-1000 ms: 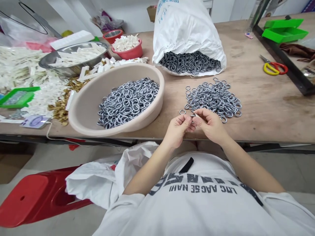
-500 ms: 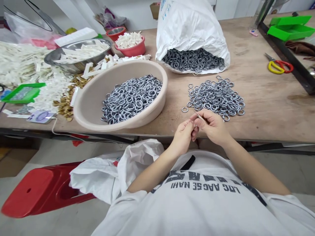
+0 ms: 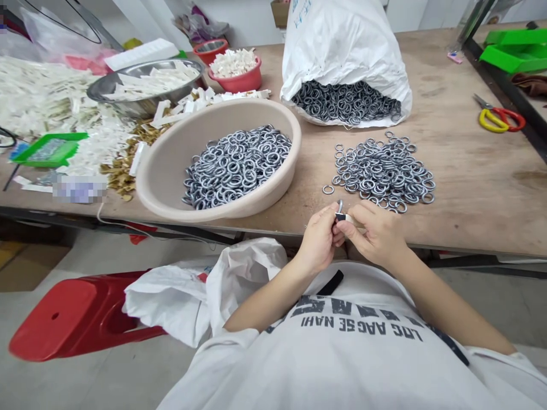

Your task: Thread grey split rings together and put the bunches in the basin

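My left hand (image 3: 317, 240) is closed, pinching a grey metal ring (image 3: 340, 205) whose curve stands up above the thumb and fingertip. My right hand (image 3: 378, 232) is closed too, its thumb and fingers on a small flat black-and-white piece (image 3: 342, 217) that lies against the ring. Fingers cover much of both items, so the kind of the flat piece cannot be made out. Just beyond my hands lies a loose pile of grey rings (image 3: 384, 171), with one single ring (image 3: 328, 189) to its left.
Left of my hands stands a beige basin (image 3: 160, 171) holding many rings. Behind the pile, a white sack (image 3: 346, 45) opens toward me, full of rings. Scissors (image 3: 498, 117) lie at right. A steel bowl (image 3: 149, 105) and red bowl (image 3: 243, 80) hold white pieces.
A ring and the black face of the small flat piece now show between my fingers; before, only a thin edge was visible. My right hand has turned slightly, and the view has shifted.
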`<state>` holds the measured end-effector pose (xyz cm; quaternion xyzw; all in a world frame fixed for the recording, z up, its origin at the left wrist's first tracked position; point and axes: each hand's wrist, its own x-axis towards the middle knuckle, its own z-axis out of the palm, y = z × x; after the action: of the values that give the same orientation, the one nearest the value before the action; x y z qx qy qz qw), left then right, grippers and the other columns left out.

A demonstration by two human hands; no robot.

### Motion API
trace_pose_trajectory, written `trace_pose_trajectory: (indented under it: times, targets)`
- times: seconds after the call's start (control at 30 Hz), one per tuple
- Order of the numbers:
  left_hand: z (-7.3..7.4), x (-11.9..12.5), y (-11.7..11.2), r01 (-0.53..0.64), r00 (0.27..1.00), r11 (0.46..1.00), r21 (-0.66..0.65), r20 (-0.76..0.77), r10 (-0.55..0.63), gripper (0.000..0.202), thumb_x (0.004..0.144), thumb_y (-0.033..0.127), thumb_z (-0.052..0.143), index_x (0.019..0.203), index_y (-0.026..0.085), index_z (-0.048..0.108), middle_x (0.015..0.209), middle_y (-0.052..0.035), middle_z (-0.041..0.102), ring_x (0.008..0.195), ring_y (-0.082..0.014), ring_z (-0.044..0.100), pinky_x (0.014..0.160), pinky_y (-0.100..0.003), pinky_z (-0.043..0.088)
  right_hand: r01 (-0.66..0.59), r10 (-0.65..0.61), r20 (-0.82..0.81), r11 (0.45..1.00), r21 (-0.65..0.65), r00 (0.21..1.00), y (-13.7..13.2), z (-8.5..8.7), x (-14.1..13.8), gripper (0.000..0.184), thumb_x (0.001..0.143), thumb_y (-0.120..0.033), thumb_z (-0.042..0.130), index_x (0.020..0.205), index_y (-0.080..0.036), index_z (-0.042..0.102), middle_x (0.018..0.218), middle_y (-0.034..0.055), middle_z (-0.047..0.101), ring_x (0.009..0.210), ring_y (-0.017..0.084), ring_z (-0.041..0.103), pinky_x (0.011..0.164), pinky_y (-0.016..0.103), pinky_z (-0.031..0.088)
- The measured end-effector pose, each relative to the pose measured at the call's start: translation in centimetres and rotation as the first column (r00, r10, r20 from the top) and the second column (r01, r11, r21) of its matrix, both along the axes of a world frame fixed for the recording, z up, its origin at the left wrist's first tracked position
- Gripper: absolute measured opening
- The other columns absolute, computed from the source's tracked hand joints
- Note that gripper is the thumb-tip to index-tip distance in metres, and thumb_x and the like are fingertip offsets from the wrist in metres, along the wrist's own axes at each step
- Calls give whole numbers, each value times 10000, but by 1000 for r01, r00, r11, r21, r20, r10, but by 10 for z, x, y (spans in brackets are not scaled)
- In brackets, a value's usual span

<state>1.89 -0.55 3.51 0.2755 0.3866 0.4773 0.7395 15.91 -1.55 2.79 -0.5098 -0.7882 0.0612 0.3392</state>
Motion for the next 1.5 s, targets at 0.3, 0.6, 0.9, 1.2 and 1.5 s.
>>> trace_pose_trajectory:
  times: [0.3,0.6,0.9,1.2,1.5]
  targets:
    - [-8,-14,-1,70,997,998,10,18,-70,406,795,411,722,666,196,402,520,97,282,426,-41,224,407,-170,233,-33,-10,-217,980,-194,976,20,-8,-6,412,989,-500,478,696,-215,520,663,-16,545,641,139,493,605,277,301]
    - [-21,-41,-6,55,998,998,22,14,-55,312,831,421,722,784,124,638,640,15,567,523,-62,505,532,-198,500,144,-95,220,965,-219,971,73,-14,-21,317,934,-502,572,1083,-243,677,988,72,713,774,224,650,615,304,353]
    - [-30,-66,16,-75,995,997,-7,65,75,238,804,222,649,1024,134,662,888,-52,712,690,-118,677,669,-256,600,195,-86,355,939,-283,931,87,-8,-35,234,965,-240,458,982,-145,671,1054,158,676,879,255,659,703,323,421]
    - [-39,-30,14,-93,958,938,334,-228,176,378,886,556,625,850,180,598,650,32,514,580,-75,456,540,-182,366,-348,-25,-624,813,-468,781,27,4,-29,261,953,-447,557,858,-206,583,716,-27,582,637,124,518,622,254,414]
    - [-31,-24,7,-121,988,961,250,-64,141,463,880,568,619,680,182,459,590,47,434,463,-62,368,427,-201,276,-215,10,-557,928,-305,831,23,1,-30,297,945,-497,571,860,-212,575,709,-13,577,668,144,530,636,276,390]
